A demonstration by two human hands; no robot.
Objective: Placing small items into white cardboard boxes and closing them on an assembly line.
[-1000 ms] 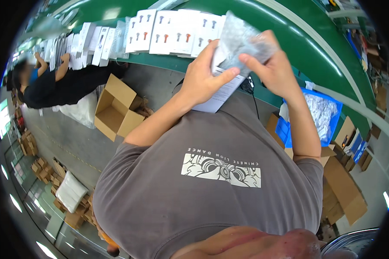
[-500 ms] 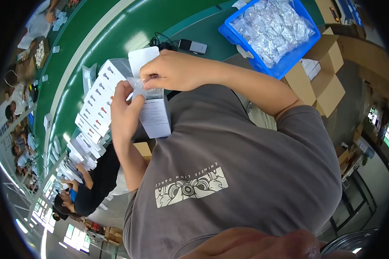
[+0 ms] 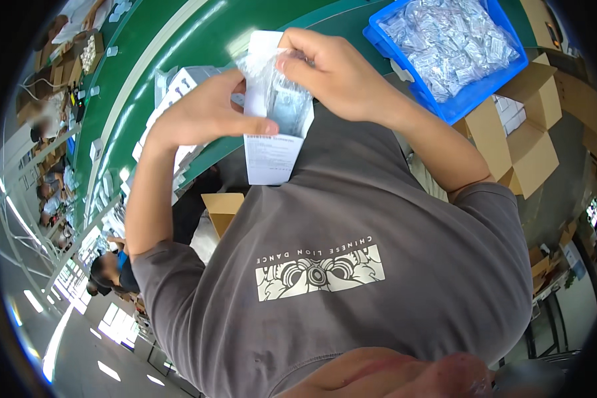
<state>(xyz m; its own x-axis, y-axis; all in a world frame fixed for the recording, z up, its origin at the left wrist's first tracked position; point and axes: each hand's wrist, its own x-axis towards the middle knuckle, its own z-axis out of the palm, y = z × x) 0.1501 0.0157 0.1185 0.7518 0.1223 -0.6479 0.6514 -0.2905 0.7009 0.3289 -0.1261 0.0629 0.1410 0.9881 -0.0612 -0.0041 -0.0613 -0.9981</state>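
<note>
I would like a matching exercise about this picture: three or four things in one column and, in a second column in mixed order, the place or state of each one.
Things
1. small white cardboard box
2. clear plastic bag
3. blue plastic bin
4. open brown cardboard carton

Places or states
A. full of small clear packets, at upper right
B. pinched by the right hand at the box's open top
C. held upright in the left hand
D. flaps spread, below the bin

Pairs: 1-C, 2-B, 3-A, 4-D
</note>
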